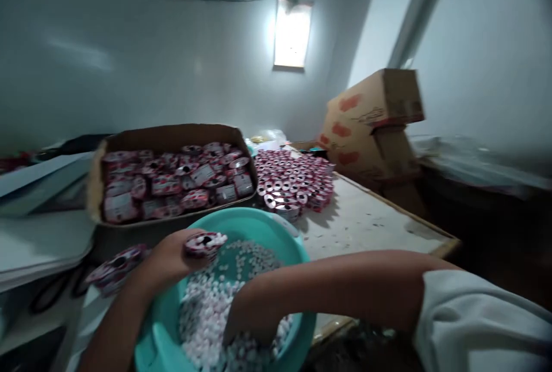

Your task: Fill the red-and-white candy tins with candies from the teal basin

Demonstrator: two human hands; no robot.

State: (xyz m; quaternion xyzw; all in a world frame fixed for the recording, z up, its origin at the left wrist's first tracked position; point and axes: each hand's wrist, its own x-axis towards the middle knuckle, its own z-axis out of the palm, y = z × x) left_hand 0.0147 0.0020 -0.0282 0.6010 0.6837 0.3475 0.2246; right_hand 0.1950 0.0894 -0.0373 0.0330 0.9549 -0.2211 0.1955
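Note:
My left hand [175, 254] is closed around a small red-and-white printed packet [202, 247] over the left rim of a teal basin [254, 219]. A dark hole shows in the packet's top, and a few white pellets sit at its right end. Inside the basin lie many small white pellets [204, 309]. My right hand [252, 311] reaches down among them, its fingers buried from sight. Another similar packet [118, 268] lies left of my left wrist, partly behind it.
Behind the basin stands a cardboard box [172, 130] full of similar packets. Many more packets [293, 179] stand close together on the white table [366, 211]. Stacked cartons [371, 125] lean at the back right. Pale sheets [41, 234] lie at the left.

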